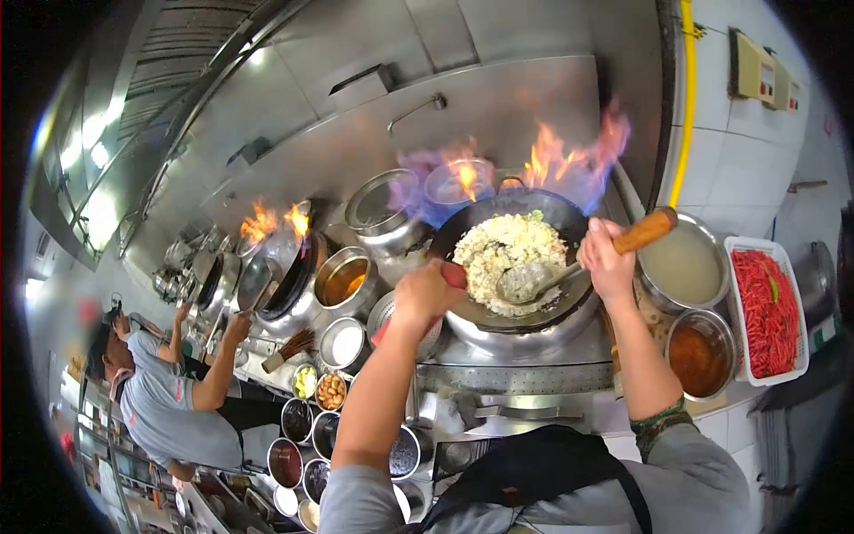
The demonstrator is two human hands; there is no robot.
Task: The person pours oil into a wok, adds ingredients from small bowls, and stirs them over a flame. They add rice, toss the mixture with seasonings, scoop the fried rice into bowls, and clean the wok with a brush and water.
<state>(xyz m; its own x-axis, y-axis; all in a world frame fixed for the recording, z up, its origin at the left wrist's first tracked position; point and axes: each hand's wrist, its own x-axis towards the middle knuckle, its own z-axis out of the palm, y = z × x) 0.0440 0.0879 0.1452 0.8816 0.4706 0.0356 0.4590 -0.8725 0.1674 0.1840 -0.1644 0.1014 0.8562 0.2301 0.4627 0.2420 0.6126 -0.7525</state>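
A black wok (569,214) sits on the burner in front of me, with pale fried rice (498,245) and bits of green inside. My left hand (429,295) is closed on a red cloth (454,274) at the wok's left rim; the grip itself is partly hidden. My right hand (607,260) is wrapped round the shaft of a ladle (648,231), below its wooden handle. The ladle's metal bowl rests in the rice. Tall flames (556,158) rise behind the wok.
On the right are a pot of cloudy liquid (683,262), a pot of reddish-brown liquid (698,356) and a white basket (776,377) of red chilies. Seasoning pots (285,463) stand lower left. A co-worker (173,400) works at another flaming wok (298,285).
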